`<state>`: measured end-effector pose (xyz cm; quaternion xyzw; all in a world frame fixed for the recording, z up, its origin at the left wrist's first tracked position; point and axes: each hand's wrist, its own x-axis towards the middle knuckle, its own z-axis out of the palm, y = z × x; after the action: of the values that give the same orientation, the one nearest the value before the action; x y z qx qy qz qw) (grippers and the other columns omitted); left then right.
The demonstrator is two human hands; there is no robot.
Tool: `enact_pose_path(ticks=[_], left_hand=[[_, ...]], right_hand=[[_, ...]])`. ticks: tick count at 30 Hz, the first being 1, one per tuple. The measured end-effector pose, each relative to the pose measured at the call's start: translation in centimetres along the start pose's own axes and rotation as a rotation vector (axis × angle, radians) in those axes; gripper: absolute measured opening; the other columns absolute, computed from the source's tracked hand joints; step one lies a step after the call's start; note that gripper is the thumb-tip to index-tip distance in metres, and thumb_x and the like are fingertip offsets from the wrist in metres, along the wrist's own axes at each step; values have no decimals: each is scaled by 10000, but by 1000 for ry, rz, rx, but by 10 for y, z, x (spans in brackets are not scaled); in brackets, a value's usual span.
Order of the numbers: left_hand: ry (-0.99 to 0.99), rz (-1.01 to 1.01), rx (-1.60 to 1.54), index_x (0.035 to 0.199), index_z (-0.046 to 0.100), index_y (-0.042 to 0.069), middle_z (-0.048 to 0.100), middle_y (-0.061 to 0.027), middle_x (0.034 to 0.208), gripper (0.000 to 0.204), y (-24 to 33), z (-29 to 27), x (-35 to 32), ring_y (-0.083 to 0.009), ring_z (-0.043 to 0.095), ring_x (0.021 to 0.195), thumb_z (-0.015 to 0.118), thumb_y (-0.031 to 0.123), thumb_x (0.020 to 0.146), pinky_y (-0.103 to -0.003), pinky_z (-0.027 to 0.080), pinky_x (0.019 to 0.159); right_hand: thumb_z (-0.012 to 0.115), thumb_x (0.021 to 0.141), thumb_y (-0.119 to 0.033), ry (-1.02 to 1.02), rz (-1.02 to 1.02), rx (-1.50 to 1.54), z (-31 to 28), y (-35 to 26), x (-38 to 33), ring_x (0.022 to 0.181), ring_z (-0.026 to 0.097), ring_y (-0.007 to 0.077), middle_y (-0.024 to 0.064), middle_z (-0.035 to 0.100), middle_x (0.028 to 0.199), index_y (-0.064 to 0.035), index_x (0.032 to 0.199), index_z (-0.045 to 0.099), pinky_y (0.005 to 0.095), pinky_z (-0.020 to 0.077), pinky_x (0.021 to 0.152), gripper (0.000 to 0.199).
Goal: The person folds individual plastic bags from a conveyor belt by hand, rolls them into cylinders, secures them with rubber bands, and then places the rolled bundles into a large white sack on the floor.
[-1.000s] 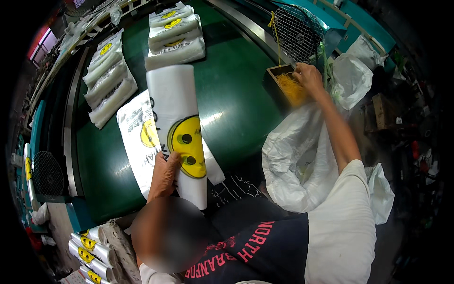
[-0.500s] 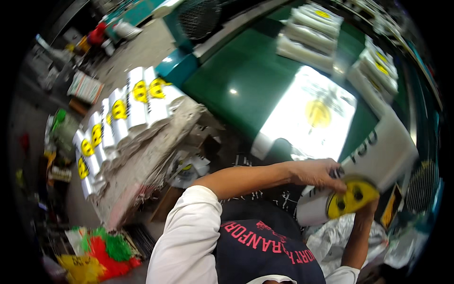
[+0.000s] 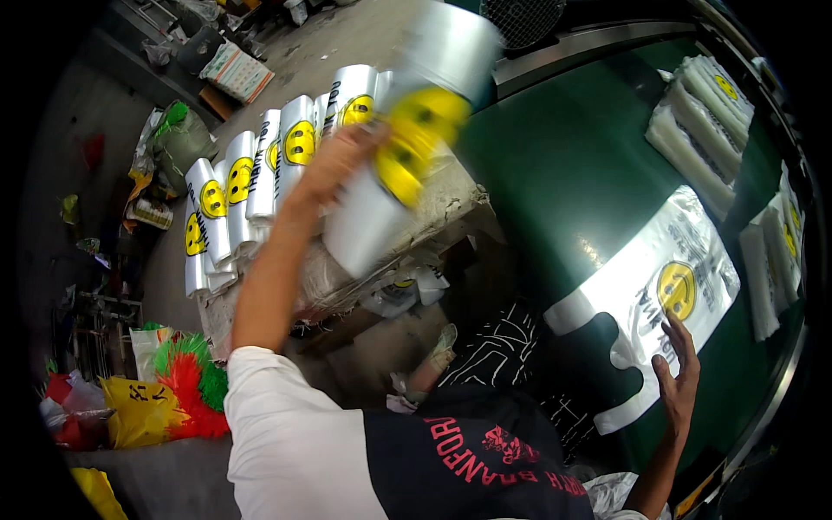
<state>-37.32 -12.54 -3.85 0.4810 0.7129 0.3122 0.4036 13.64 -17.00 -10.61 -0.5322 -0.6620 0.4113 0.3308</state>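
Note:
My left hand (image 3: 340, 166) is closed on a folded bundle of white plastic bags (image 3: 425, 130) printed with yellow smiley faces. Blurred by motion, the bundle is above the right end of a row of similar folded bags (image 3: 260, 178). That row lies side by side on a worn, pale bench (image 3: 455, 204). On the green table at the right, a flat white T-shirt bag (image 3: 646, 299) with cut-out handles is spread out, its yellow smiley facing up. My right hand (image 3: 680, 368) is at its near edge, fingers apart, holding nothing; whether the fingertips touch it I cannot tell.
Stacks of white bags (image 3: 700, 126) stand at the far right of the green table (image 3: 555, 173), with another stack (image 3: 771, 260) by its right edge. A black round grille (image 3: 523, 19) is at the top. Red and green plastic strands (image 3: 186, 390) lie at lower left.
The folded bundle went from both hands at the right to my left hand alone over the bench. My right hand let go of it and is now beside the flat bag. The view swung left.

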Motion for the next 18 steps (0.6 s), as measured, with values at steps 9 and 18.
enact_pose_path(ticks=[9,18], left_hand=[[829,583,1197,1255,506,36,524,-186,1267,494,-56,-41,71,-406,486,1140,647,122,790,-422,396,975],[-241,1368,1108,1409,350,255,200,-127,1513,822,-55,299,25,-310,198,1397,699,119,677,-520,142,1119]], right_hand=[[837,554,-332,-43,-93,-828,33,84,-25,1313,341,355,172,377,1418,-38,1252,436,532,275,1049,857],[859,517,-337,-174,267,-1028,-26,82,-121,1392,170,352,148,177,1513,-134,1450,232,590,189,1083,1142]])
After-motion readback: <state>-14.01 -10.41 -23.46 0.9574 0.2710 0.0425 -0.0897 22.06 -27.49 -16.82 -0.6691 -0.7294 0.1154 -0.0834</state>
